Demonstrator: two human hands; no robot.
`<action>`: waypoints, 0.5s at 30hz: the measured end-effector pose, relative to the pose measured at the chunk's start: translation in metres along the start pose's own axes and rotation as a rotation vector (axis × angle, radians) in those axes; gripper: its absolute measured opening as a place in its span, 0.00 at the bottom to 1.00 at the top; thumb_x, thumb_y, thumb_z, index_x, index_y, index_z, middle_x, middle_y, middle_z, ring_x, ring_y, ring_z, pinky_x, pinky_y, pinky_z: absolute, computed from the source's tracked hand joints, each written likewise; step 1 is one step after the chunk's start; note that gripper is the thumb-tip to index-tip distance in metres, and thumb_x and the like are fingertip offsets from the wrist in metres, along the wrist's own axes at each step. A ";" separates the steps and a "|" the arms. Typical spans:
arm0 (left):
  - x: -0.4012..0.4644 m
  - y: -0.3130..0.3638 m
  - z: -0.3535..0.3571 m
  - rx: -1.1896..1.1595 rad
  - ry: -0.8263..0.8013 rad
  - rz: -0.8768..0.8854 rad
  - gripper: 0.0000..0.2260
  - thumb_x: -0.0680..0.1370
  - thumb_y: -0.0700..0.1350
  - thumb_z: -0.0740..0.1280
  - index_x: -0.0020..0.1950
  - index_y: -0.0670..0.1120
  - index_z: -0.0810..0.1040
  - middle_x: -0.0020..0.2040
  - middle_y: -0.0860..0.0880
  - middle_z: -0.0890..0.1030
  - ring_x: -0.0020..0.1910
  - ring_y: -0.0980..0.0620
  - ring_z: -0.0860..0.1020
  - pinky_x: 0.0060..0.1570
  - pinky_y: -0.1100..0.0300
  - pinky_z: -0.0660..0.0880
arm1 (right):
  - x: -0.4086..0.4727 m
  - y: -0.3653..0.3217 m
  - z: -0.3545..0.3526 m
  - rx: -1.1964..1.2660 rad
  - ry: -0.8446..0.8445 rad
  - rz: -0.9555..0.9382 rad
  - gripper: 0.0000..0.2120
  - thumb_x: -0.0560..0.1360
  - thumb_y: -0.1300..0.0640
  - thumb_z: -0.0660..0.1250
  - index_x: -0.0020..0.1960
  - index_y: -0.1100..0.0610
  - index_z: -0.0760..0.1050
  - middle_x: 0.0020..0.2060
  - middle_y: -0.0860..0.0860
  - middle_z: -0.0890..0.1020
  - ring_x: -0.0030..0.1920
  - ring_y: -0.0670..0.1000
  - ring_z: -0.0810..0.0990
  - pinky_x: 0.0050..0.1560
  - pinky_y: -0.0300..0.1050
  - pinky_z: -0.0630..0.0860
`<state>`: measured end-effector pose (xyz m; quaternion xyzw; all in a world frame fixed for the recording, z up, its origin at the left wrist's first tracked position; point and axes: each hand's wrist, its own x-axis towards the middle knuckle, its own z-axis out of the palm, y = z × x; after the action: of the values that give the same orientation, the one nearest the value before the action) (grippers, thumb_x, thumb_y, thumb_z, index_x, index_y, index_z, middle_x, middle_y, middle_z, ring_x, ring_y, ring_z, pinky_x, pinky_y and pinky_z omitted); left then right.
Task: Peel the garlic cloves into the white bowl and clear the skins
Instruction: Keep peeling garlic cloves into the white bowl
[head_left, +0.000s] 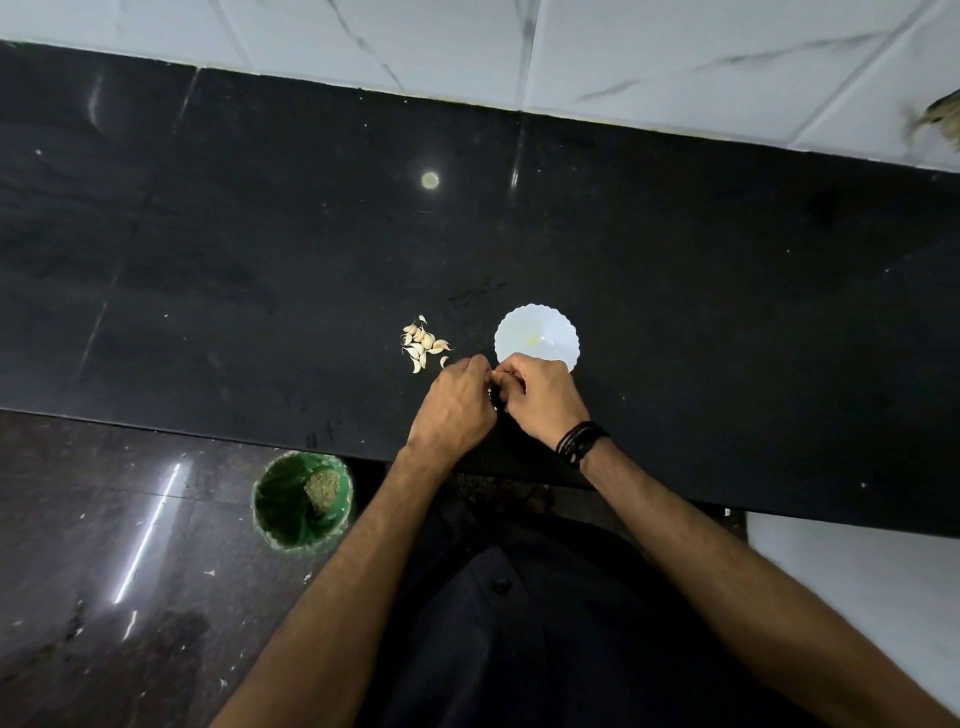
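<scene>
A small pile of unpeeled garlic cloves (422, 343) lies on the black counter (208, 260). To its right stands the white scalloped bowl (537, 335) with a small yellowish piece inside. Just in front of the bowl, my left hand (457, 402) and my right hand (537, 400) meet with fingertips pinched together on a garlic clove (492, 372), which is almost wholly hidden by the fingers. A dark band sits on my right wrist.
A green bin (301, 501) with a liner and some waste stands on the dark floor below the counter's front edge, left of my body. White tiled wall (571, 47) runs along the back of the counter. Small skin flecks lie on the floor.
</scene>
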<state>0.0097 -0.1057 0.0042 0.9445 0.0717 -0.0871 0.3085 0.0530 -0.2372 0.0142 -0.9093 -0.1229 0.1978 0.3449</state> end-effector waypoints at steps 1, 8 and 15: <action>-0.001 -0.001 -0.001 -0.007 -0.009 0.022 0.05 0.78 0.36 0.60 0.44 0.44 0.67 0.41 0.45 0.73 0.38 0.45 0.71 0.37 0.58 0.62 | 0.002 0.001 -0.001 0.011 -0.015 0.007 0.06 0.80 0.59 0.67 0.47 0.57 0.82 0.37 0.50 0.84 0.36 0.50 0.83 0.42 0.44 0.80; -0.005 -0.004 -0.001 -0.039 0.045 0.129 0.07 0.81 0.37 0.59 0.44 0.44 0.67 0.37 0.46 0.71 0.34 0.48 0.68 0.36 0.57 0.60 | 0.013 0.000 -0.021 0.154 -0.180 0.120 0.06 0.80 0.60 0.67 0.47 0.58 0.82 0.33 0.49 0.83 0.33 0.49 0.84 0.39 0.40 0.83; -0.006 -0.003 0.004 -0.143 0.105 0.112 0.10 0.83 0.42 0.60 0.43 0.41 0.70 0.37 0.45 0.75 0.36 0.46 0.72 0.37 0.51 0.68 | 0.015 0.000 -0.025 0.155 -0.230 0.097 0.07 0.81 0.57 0.67 0.45 0.56 0.80 0.33 0.46 0.82 0.30 0.43 0.80 0.36 0.33 0.76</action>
<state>0.0031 -0.1056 0.0004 0.9259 0.0409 -0.0149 0.3753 0.0773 -0.2459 0.0272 -0.8563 -0.1017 0.3258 0.3877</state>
